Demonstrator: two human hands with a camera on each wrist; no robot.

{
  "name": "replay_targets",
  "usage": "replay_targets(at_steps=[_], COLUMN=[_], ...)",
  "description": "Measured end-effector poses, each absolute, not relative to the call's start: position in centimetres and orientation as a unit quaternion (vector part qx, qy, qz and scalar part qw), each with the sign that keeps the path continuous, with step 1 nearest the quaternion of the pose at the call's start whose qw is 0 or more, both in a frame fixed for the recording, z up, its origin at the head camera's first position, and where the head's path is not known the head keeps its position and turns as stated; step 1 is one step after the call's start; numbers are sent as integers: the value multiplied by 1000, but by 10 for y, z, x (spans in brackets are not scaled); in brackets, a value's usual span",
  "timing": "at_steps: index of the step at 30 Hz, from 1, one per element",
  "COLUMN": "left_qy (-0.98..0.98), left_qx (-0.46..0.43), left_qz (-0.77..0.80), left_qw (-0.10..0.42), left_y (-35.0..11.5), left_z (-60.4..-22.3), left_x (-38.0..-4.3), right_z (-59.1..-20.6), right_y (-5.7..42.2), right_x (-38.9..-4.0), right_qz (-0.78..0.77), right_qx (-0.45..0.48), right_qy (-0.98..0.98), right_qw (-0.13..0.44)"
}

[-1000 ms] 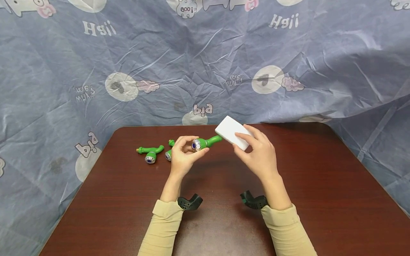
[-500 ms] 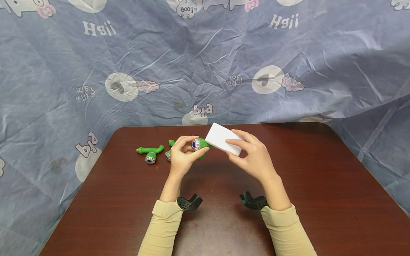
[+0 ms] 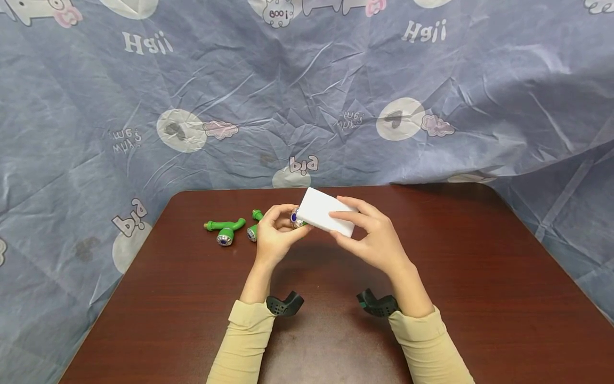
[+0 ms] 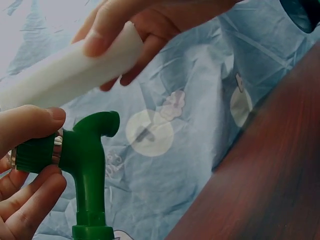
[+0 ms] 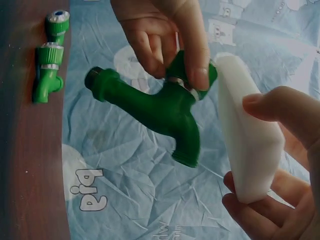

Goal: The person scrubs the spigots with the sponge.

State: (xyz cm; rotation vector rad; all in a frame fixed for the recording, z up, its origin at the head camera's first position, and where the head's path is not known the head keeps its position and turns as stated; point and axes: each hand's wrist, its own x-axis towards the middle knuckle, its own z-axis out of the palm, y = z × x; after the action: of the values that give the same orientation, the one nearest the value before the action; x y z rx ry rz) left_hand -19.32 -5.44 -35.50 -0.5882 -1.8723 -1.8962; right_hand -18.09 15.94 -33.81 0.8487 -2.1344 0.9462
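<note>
Raised above the table, my left hand [image 3: 272, 237] pinches a green tap [image 5: 155, 110] by its ridged knob, thumb on one side and fingers on the other. My right hand [image 3: 379, 237] grips a white sponge block [image 3: 322, 209] between thumb and fingers. In the head view the sponge overlaps the tap and hides most of it, leaving part of the silver and blue knob cap in sight. From the right wrist, the sponge's end [image 5: 250, 135] stands right beside the knob, while the spout points down and the threaded inlet faces left.
Two more green taps lie on the dark red-brown table [image 3: 431, 320], to the left of my hands: one whole tap [image 3: 225, 229] and a second tap [image 3: 252, 232] partly behind my left hand. A patterned blue-grey cloth [image 3: 307, 106] hangs behind the table.
My right hand has moved left and slightly down with the sponge, from the tap's far end to over its knob, covering the green body. The left hand has hardly moved.
</note>
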Motion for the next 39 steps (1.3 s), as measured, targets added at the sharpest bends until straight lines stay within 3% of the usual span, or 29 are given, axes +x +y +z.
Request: replay_targets(at_steps=[14, 23, 32, 39], left_qy=[-670, -686, -698, -706], left_qx=[-211, -214, -238, -254], left_qz=[-686, -672, -637, -619], left_qw=[190, 180, 224, 231], left_y=[-56, -54, -54, -53], left_z=[-352, -354, -355, -353], left_x=[-191, -192, -191, -189], right_z=[-342, -331, -330, -335], right_y=[183, 175, 167, 164], right_x=[-187, -178, -173, -177], right_qz=[353, 370, 336, 309], right_qx=[233, 292, 330, 296], right_qy=[-842, -818, -833, -852], right_qw=[335, 329, 289, 303])
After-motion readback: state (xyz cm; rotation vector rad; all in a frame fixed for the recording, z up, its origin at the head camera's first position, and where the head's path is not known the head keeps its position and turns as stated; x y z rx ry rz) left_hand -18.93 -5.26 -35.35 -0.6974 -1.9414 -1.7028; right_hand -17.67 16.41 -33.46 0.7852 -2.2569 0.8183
